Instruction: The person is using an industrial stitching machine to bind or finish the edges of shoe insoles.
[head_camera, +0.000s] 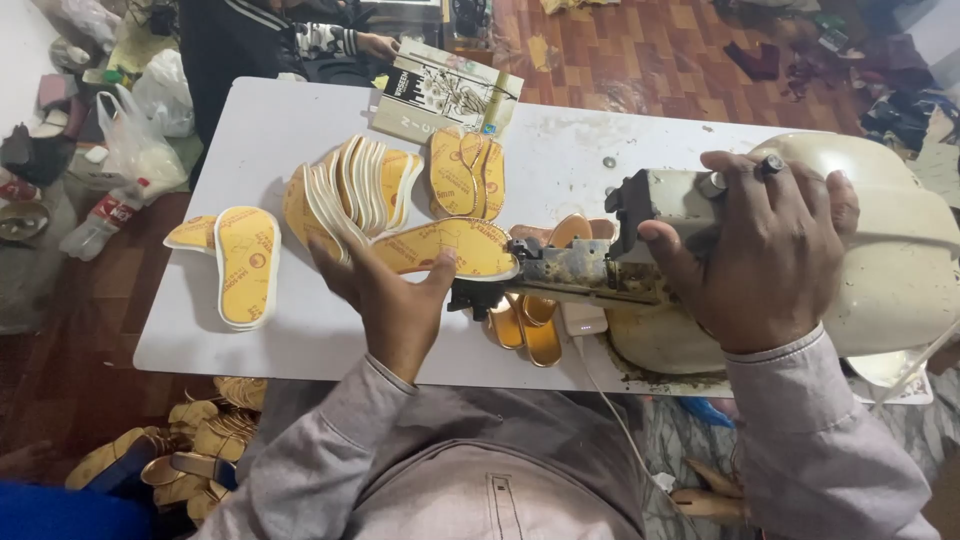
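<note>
Left hand (395, 300) pinches a yellow insole (445, 245) flat at the machine's feed arm (570, 270), near the worktop (300, 120) front edge; right hand (770, 250) clasps the cream machine head (900, 250), steadying it.

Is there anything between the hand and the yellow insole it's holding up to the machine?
Nothing visible does. The left hand already holds the yellow insole, whose tip meets the machine's metal arm. The right hand rests on top of the cream machine.
</note>
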